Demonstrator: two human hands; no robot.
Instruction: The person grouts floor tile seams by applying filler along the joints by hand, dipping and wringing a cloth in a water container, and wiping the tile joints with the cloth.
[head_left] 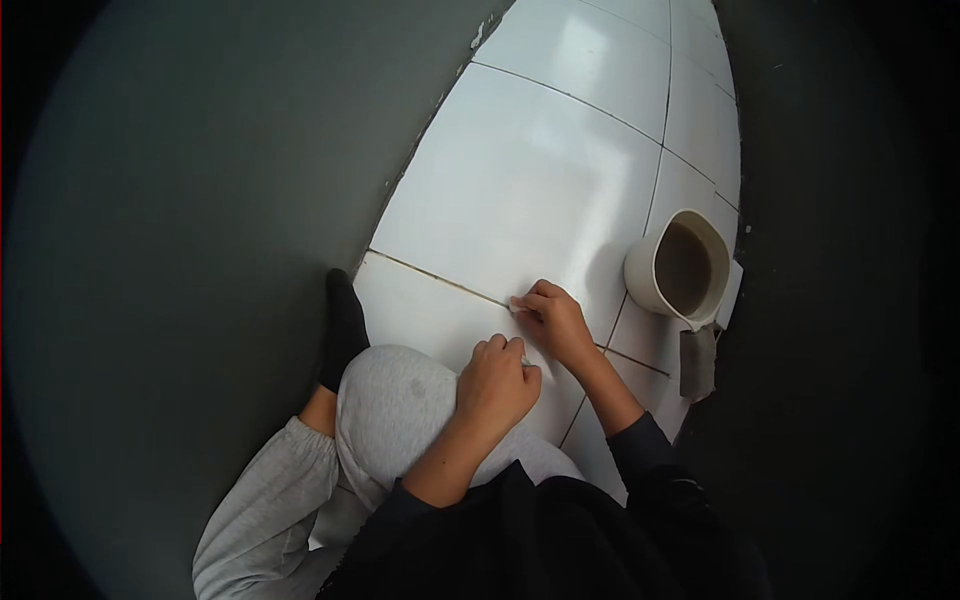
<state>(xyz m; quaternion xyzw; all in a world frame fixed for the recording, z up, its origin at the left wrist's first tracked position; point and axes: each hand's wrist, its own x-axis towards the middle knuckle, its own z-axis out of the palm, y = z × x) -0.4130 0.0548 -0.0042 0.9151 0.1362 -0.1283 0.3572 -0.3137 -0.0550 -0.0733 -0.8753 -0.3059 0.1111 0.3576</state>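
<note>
My right hand [552, 322] is at the dark grout line between two white floor tiles. Its fingers pinch a small whitish piece [517, 304], whose kind I cannot make out, against the line. Just below and to the left, my left hand [497, 382] is closed above my knee. A bit of something pale [525, 360] shows by its thumb, too small to name. To the right stands a white dipper [648, 275] with a grey handle [697, 362], holding brownish liquid [683, 268].
Glossy white tiles [530, 170] stretch away in a strip with dark joints. A dark grey surface [230, 180] borders them on the left, another [830, 250] on the right. My bent leg in grey trousers [395, 410] and a black sock [343, 330] lie at the left.
</note>
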